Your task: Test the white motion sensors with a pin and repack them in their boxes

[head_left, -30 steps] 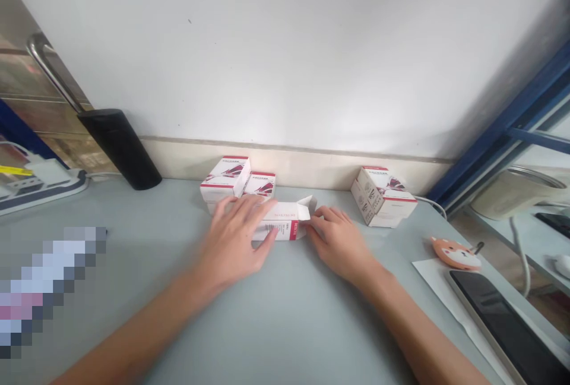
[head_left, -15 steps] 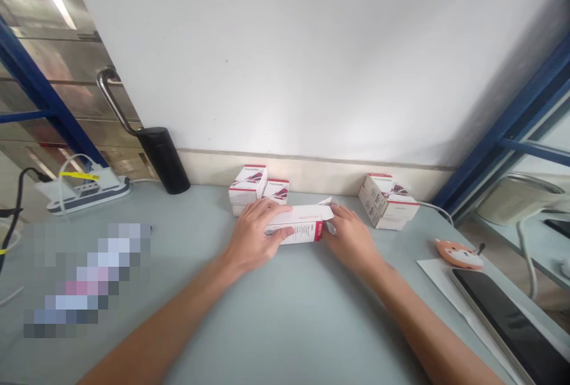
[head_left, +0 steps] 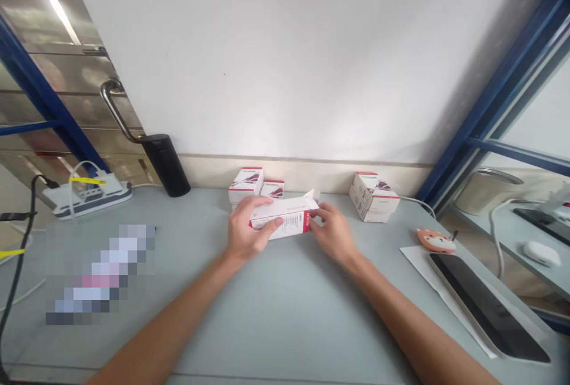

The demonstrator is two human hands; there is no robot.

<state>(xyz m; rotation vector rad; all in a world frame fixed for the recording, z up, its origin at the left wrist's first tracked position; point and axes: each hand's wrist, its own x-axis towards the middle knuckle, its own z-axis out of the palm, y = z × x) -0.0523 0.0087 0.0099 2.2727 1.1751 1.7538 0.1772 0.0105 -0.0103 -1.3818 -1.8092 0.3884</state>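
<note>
My left hand (head_left: pixel 248 228) grips a long white carton (head_left: pixel 285 232) with red ends and small printed text, its thumb on the front face and its fingers over the top. At the carton's right end, my right hand (head_left: pixel 333 229) is closed, thumb and fingers pinching at the end panel. A small white side flap (head_left: pixel 312 195) sticks up at that end. What lies inside the carton is hidden. Just behind my left hand stand a white and red box (head_left: pixel 246 182) and a lower box (head_left: pixel 272 189).
At the back right sit more white and red boxes (head_left: pixel 373 196). A black cylinder (head_left: pixel 166 165) and a power strip (head_left: pixel 91 195) occupy the back left. On the right are a dark-screened tablet (head_left: pixel 488 305), paper (head_left: pixel 412 257) and an orange animal-shaped item (head_left: pixel 436 240). A blurred patch (head_left: pixel 100 278) covers something left.
The carton has shifted slightly left and turned, showing more of its front. Its long top panel no longer juts out at the right end, where my right fingers now press. The view has shifted slightly.
</note>
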